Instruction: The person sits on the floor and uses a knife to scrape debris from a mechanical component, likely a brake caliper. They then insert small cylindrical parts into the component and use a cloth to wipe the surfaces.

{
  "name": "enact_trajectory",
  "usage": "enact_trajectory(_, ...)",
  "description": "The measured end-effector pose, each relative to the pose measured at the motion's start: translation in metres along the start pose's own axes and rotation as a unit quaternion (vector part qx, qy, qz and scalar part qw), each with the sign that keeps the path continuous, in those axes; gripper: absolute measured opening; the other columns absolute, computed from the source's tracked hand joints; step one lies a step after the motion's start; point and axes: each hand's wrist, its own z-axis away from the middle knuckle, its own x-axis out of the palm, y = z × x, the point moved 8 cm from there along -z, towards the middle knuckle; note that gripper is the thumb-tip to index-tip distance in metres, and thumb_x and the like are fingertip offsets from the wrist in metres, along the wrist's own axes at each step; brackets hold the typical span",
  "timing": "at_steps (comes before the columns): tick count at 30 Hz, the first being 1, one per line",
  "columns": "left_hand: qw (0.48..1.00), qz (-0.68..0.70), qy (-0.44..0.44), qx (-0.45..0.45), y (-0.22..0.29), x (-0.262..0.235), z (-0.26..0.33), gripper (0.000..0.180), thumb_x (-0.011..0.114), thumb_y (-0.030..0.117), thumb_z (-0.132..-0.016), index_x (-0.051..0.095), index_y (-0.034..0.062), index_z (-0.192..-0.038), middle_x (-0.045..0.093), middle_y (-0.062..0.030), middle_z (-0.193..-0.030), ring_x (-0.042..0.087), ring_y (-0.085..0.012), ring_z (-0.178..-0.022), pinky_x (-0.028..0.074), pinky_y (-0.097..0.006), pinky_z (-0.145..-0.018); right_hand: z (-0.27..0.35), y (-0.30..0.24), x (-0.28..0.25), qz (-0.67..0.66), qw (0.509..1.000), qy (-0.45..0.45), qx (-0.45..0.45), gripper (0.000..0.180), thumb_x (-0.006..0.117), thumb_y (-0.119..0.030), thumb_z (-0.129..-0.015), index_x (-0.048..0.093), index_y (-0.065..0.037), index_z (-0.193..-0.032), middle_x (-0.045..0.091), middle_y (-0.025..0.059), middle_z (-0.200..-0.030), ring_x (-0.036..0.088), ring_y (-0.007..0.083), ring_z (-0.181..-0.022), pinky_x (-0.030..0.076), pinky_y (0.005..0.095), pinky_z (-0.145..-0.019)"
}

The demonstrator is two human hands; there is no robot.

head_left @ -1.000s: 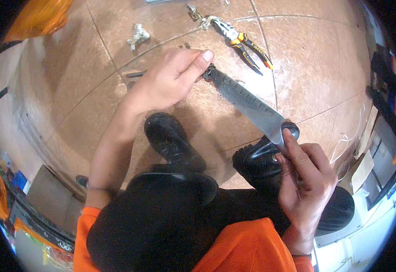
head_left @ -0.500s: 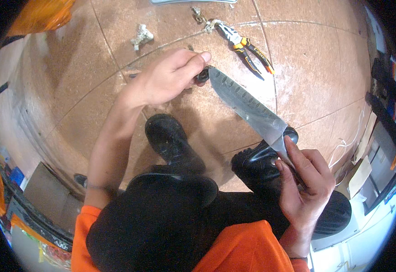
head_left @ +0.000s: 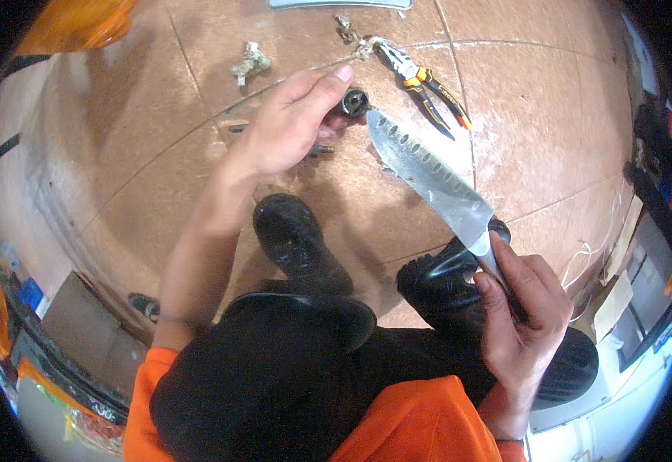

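Above the brown tiled floor [head_left: 551, 135], our right hand [head_left: 528, 316] closes around the handle of the long, dimpled, grey steel knife [head_left: 432, 181], its blade slanting up-left. Our left hand [head_left: 297, 115], nearer its tip, grips the small, round, hollow black part [head_left: 354, 102] just beside that tip; we cannot tell whether they touch.

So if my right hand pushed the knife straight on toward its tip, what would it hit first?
Probably the round black piece in your left hand, close by the tip of the knife, though depth is unclear here.
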Motion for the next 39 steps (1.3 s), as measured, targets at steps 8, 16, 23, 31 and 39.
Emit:
enact_trajectory(8, 0.907, 0.084, 0.375, 0.173, 0.013, -0.156, 0.046, 0.051, 0.038, 0.042, -0.108, 0.07, 0.0029, -0.101, 0.071, -0.0043, -0.088, 0.055, -0.0094, -0.074, 0.043, -0.026, -0.069, -0.053, 0.025, 0.103, -0.204, 0.959, -0.177, 0.083, 0.027, 0.052, -0.017, -0.101, 0.063, 0.0, -0.118, 0.066, 0.0159, -0.087, 0.064, 0.0229, -0.082, 0.05, 0.0358, -0.076)
enact_trajectory(16, 0.918, -0.331, 0.205, 0.076, -0.027, -0.165, 0.042, 0.05, 0.034, 0.039, -0.109, 0.067, 0.0034, -0.121, 0.069, -0.0098, -0.116, 0.062, -0.0207, -0.107, 0.044, -0.035, -0.101, -0.166, -0.002, 0.2, -0.122, 0.963, -0.237, -0.034, 0.033, 0.045, -0.025, -0.102, 0.064, 0.002, -0.104, 0.067, 0.024, -0.086, 0.066, 0.0379, -0.088, 0.048, 0.0445, -0.082)
enact_trajectory(23, 0.878, -0.447, 0.152, 0.076, -0.048, -0.151, 0.016, 0.044, 0.037, 0.035, -0.108, 0.063, 0.0059, -0.129, 0.066, -0.0192, -0.117, 0.062, -0.0334, -0.111, 0.045, -0.04, -0.101, -0.191, 0.003, 0.215, 0.032, 0.982, -0.158, -0.095, 0.029, 0.047, -0.021, -0.1, 0.066, 0.001, -0.099, 0.066, 0.0283, -0.093, 0.064, 0.0448, -0.092, 0.048, 0.0489, -0.082)
enact_trajectory(31, 0.881, -0.448, 0.15, 0.019, -0.057, -0.153, 0.011, 0.046, 0.035, 0.036, -0.108, 0.062, 0.0056, -0.13, 0.064, -0.0164, -0.125, 0.06, -0.0325, -0.111, 0.044, -0.042, -0.099, -0.165, 0.024, 0.182, 0.081, 0.983, -0.155, -0.061, 0.023, 0.05, -0.019, -0.098, 0.064, -0.002, -0.104, 0.066, 0.0268, -0.093, 0.064, 0.0433, -0.092, 0.049, 0.0507, -0.08)
enact_trajectory(39, 0.866, 0.408, 0.015, 0.287, 0.017, -0.119, 0.058, 0.038, 0.049, 0.03, -0.105, 0.053, 0.0002, -0.128, 0.062, -0.0167, -0.121, 0.059, -0.0201, -0.098, 0.048, -0.031, -0.086, -0.069, -0.013, 0.093, -0.216, 0.96, -0.171, 0.043, 0.017, 0.049, -0.013, -0.102, 0.06, 0.0, -0.108, 0.057, 0.0073, -0.073, 0.054, 0.0133, -0.063, 0.044, 0.0293, -0.059)
